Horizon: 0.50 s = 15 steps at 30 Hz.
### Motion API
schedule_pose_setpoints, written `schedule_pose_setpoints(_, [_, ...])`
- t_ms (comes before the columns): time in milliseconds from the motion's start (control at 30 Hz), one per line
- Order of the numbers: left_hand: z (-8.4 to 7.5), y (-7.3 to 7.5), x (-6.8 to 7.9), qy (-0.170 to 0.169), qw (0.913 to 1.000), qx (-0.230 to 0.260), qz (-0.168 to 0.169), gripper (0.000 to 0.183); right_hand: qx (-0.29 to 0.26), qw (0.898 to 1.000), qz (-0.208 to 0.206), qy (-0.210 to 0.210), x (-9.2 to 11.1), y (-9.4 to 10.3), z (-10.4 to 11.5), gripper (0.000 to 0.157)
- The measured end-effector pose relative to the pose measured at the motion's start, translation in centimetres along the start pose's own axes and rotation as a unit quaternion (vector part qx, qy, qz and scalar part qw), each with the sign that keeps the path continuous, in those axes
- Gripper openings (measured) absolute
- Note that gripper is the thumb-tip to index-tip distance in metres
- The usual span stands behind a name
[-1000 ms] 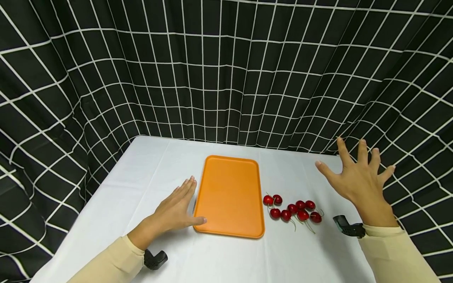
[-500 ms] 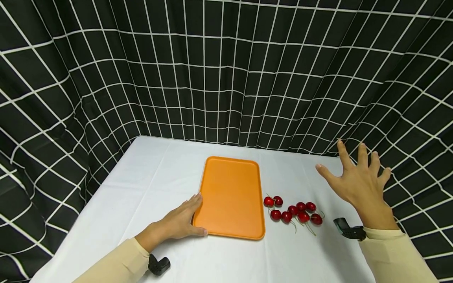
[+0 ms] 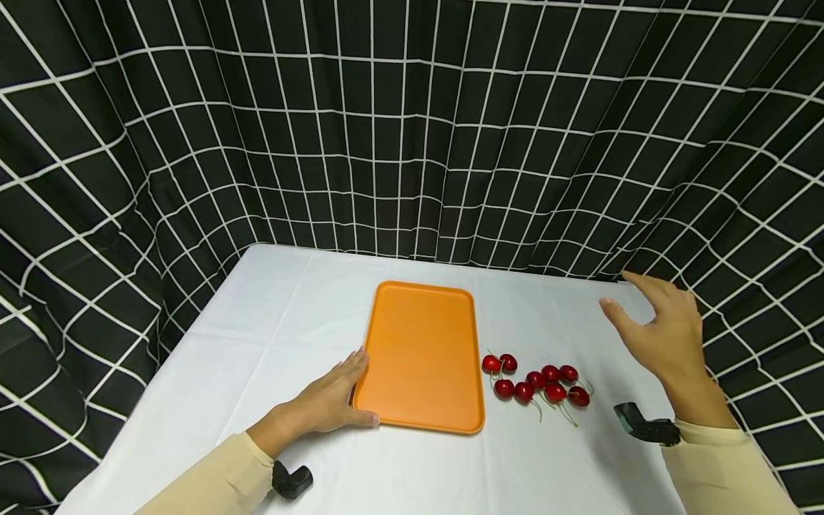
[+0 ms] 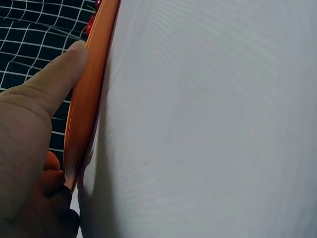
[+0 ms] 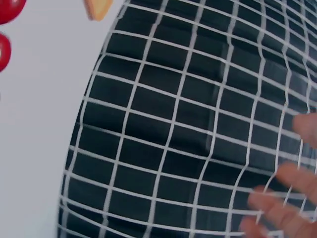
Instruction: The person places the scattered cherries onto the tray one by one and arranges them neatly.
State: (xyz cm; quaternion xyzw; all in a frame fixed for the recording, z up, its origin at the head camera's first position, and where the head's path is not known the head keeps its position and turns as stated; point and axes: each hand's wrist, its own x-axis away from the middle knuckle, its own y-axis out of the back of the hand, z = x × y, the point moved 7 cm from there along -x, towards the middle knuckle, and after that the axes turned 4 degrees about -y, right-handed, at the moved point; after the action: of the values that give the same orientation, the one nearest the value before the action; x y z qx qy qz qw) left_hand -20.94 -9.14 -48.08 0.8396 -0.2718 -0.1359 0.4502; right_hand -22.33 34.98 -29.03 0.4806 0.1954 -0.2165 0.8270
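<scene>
An orange rectangular tray point(image 3: 421, 354) lies flat on the white table. My left hand point(image 3: 322, 404) rests against its near left corner, fingers along the left side and thumb by the front edge. In the left wrist view the thumb point(image 4: 54, 79) lies straight against the tray's rim point(image 4: 91, 84). Several red cherries point(image 3: 523, 392) with thin stems lie to the right of the tray. My right hand point(image 3: 672, 332) hovers to the right of and beyond the cherries, thumb and fingers spread apart, holding nothing. Cherries point(image 5: 9, 9) show at a corner of the right wrist view.
A white cloth point(image 3: 270, 322) covers the table. Black curtains point(image 3: 412, 129) with a white grid stand behind it and at both sides. A dark camera mount is strapped under each wrist, the left mount point(image 3: 292, 481) low near the table and the right mount point(image 3: 644, 427) higher.
My left hand has moved right and come against the tray's corner. My right hand has turned at the wrist, shifted slightly right, and its fingers have drawn closer together. The cherries stay put.
</scene>
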Motion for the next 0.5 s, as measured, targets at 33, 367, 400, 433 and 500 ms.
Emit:
schedule_pose_setpoints(33, [0.0, 0.0, 0.0, 0.002, 1.0, -0.001, -0.001, 0.116, -0.043, 0.999, -0.015, -0.001, 0.1, 0.2, -0.3, 0.046])
schedule_pose_setpoints(367, [0.3, 0.0, 0.0, 0.008, 1.0, -0.002, -0.005, 0.116, -0.205, 0.966, 0.027, -0.154, 1.8, -1.5, -7.0, 0.029])
schedule_pose_setpoints(400, [0.3, 0.0, 0.0, 0.009, 0.9999, -0.002, -0.005, 0.116, -0.209, 0.964, 0.038, -0.162, 2.1, -1.9, -7.6, 0.03])
schedule_pose_setpoints(433, [0.3, -0.1, 0.0, 0.01, 0.9999, -0.002, -0.003, 0.116, -0.211, 0.961, 0.048, -0.17, 2.4, -2.3, -8.2, 0.032])
schedule_pose_setpoints(500, [0.3, -0.2, 0.0, 0.011, 0.9999, -0.001, -0.003, 0.116, -0.211, 0.957, 0.072, -0.185, 3.1, -3.1, -9.2, 0.035])
